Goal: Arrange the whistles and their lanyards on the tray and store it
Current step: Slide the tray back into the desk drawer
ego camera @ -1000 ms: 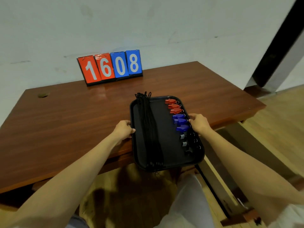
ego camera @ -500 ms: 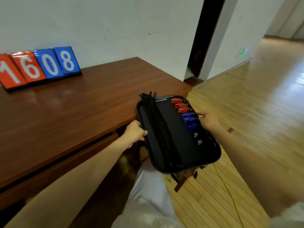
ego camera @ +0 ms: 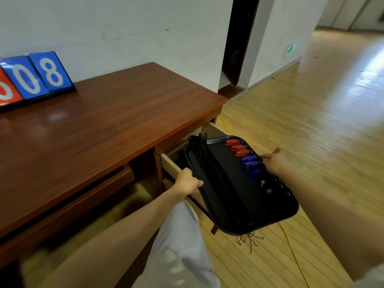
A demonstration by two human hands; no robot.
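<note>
Left hand and right hand are gripping the black plastic tray by its long rims, hanging over the open wooden drawer, long axis pointing in.

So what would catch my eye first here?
A black rectangular tray, held by the left hand and right hand at its long edges, hangs over the open wooden drawer at the right end of the brown desk. Red plastic whistles and blue plastic whistles line its right side, black cord lanyards its left.
</note>
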